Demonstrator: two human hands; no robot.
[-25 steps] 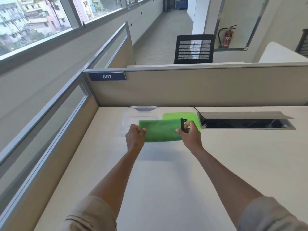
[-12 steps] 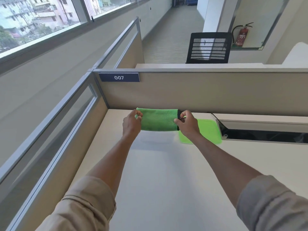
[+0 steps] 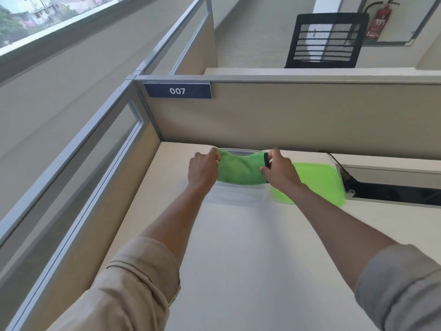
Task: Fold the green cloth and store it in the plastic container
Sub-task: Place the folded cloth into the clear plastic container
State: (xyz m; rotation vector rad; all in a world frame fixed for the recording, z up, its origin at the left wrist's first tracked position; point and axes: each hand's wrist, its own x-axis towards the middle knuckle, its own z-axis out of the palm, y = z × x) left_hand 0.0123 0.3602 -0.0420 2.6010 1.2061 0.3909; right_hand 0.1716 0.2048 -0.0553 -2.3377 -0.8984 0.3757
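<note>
At far left a window [image 3: 35,17] looks out on buildings and trees, with a glass-panelled partition [image 3: 78,177] running down the left edge of the pale desk [image 3: 238,259]. A dark plate reading 007 [image 3: 177,91] hangs on the back partition [image 3: 298,120] that closes off the far side of the desk.

The left hand [image 3: 202,169] reaches forward with its forearm bare and a beige sleeve [image 3: 128,283] rolled near the elbow. Its fingers are curled into a closed grip on the left end of the green cloth [image 3: 238,169]. The cloth is folded into a narrow band that sags in the middle between the two hands. It hangs over the clear plastic container [image 3: 235,197], which stands on the desk near the back partition. The cloth and hands cover most of the container; only a strip of far rim and the pale front wall show, and whether the cloth touches the inside cannot be told.

The right hand [image 3: 279,170] pinches the right end of the cloth, at its black edge tag, thumb below and fingers above. Just beside it lies a green lid [image 3: 317,180], flat on the desk and partly crossed by the right forearm. Further right is an open cable tray [image 3: 393,189] sunk into the desk, cut off at the frame edge. Beyond the partition stand a black mesh chair [image 3: 324,41] and a red fire extinguisher [image 3: 379,22].
</note>
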